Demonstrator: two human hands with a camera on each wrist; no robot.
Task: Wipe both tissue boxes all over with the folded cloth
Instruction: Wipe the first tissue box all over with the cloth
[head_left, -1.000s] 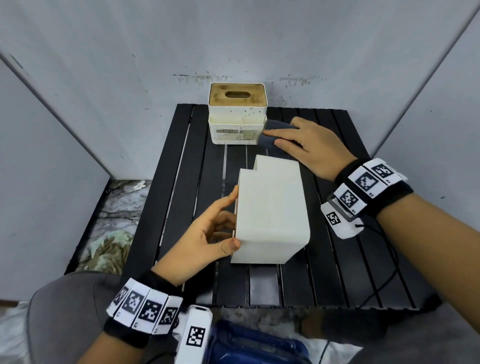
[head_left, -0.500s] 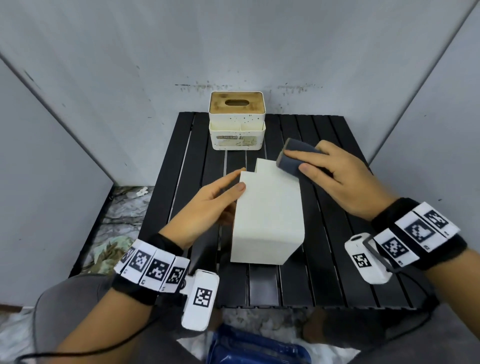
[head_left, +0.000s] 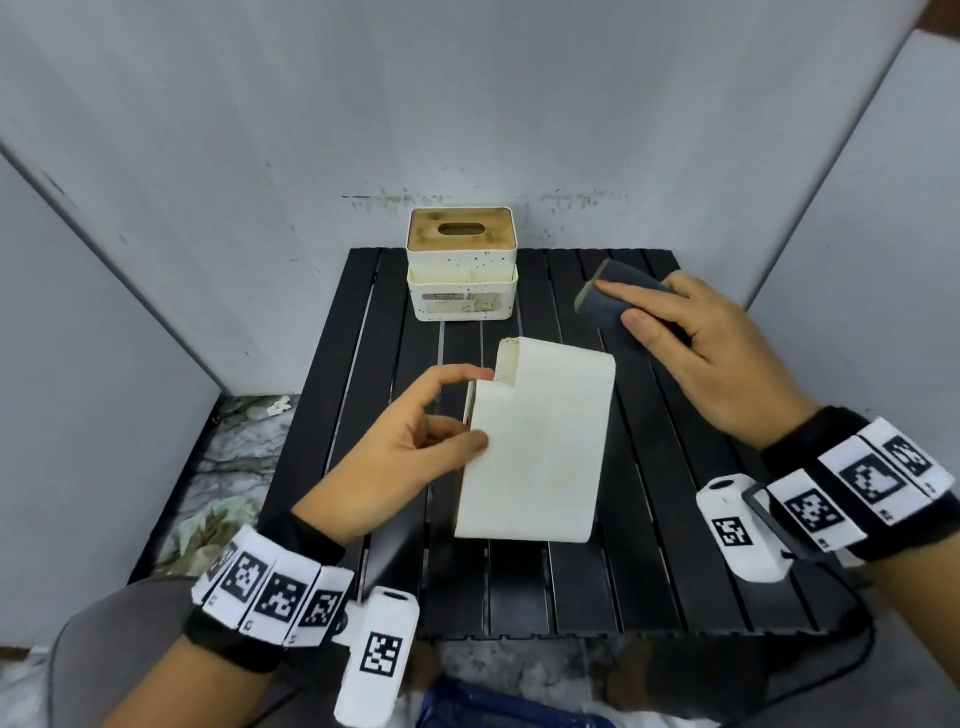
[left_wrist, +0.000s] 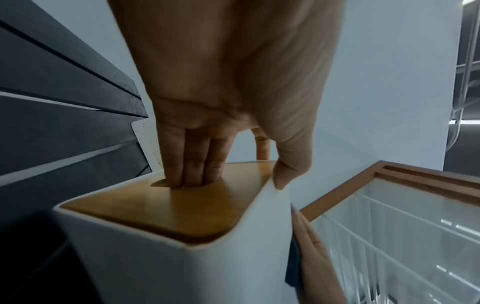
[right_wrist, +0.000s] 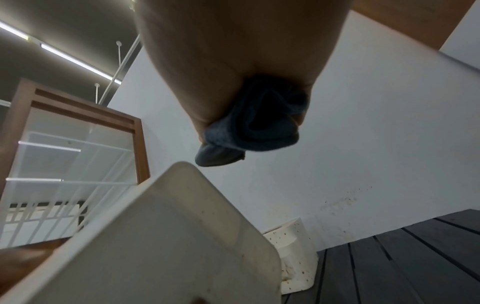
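Nearest us, mid-table, our left hand (head_left: 415, 447) tips the plain white tissue box (head_left: 540, 441) onto its side, fingers hooked into its wooden top's slot and thumb on the edge, long axis running away from us. Just beyond its far right corner our right hand (head_left: 717, 358) pinches the folded grey cloth (head_left: 610, 301), clear of the box and the likelier wiper. At the table's (head_left: 675, 571) far edge the speckled tissue box (head_left: 461, 265) stands upright.

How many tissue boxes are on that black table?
2. One tissue box stands upright at the back of the table, wooden lid up. The other box lies tipped on its side near the middle, held by the left hand. None seems hidden.
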